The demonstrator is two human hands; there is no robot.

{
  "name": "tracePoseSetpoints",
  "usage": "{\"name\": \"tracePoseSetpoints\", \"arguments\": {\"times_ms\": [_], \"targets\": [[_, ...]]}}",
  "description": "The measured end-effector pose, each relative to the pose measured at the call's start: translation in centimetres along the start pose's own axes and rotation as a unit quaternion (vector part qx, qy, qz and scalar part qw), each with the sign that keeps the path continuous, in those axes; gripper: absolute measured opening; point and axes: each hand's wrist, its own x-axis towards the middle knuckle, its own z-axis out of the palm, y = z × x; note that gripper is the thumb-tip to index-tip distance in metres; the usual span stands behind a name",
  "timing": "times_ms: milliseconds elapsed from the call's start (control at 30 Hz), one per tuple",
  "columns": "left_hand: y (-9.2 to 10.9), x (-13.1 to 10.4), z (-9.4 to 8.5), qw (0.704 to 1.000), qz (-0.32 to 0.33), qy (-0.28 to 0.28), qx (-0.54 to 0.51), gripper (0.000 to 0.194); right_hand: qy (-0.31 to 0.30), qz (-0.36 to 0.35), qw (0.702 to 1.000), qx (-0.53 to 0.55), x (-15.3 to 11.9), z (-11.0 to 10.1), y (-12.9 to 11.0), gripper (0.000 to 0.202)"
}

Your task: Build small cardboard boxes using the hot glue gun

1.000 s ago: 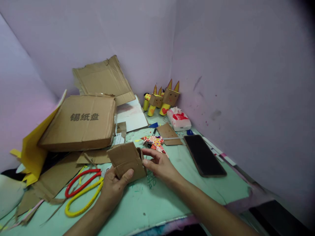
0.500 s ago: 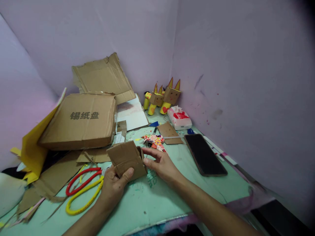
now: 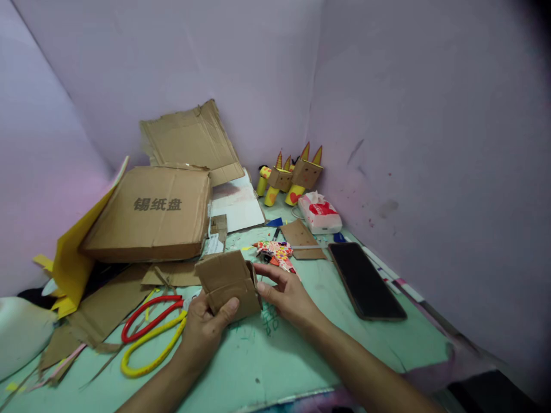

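Most fingers of the left hand (image 3: pixel 204 327) hide behind the folded cardboard (image 3: pixel 228 278), and its inside can't be seen. The left hand also covers where the red and yellow loops (image 3: pixel 136 373) go. The green scribbles (image 3: pixel 272 327) near the right hand (image 3: pixel 288 295) are too small to read. The picture's edge cuts off the white thing (image 3: pixel 23 335) on the left.

A smooth lilac back wall (image 3: pixel 241 51) meets a dimmer right wall (image 3: pixel 451 132), marked by grey smudges (image 3: pixel 388 208), in a corner behind a mint-green tabletop (image 3: pixel 293 361) with green scribbles (image 3: pixel 271 328) and a purple-and-blue-stained front edge (image 3: pixel 307 400), while the left wall (image 3: pixel 38 149) catches the brightest, faintly pinkish light.
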Motion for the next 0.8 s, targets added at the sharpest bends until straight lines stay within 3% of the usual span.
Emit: {"name": "tracePoseSetpoints", "arguments": {"times_ms": [200, 333, 500, 600, 800], "targets": [[0.0, -0.3, -0.2, 0.994, -0.024, -0.060, -0.083, 0.041, 0.055, -0.026, 0.991, -0.118, -0.4, 0.2, -0.8, 0.044], [-0.1, -0.3, -0.1, 0.987, -0.052, -0.059, -0.140, 0.042, 0.081, -0.037, 0.982, -0.165, -0.5, 0.3, -1.2, 0.038], [0.4, -0.3, 0.3, 0.977, -0.079, -0.049, -0.193, 0.046, 0.045, -0.002, 0.997, -0.056, -0.3, 0.5, -1.0, 0.048], [0.6, -0.3, 0.4, 0.972, -0.082, -0.049, -0.214, 0.043, 0.001, -0.015, 1.000, 0.006, -0.4, 0.8, -0.9, 0.051], [0.8, -0.2, 0.4, 0.969, -0.087, -0.038, -0.226, 0.040, -0.044, -0.022, 0.999, 0.015, -0.6, 1.3, -0.9, 0.053]]}}
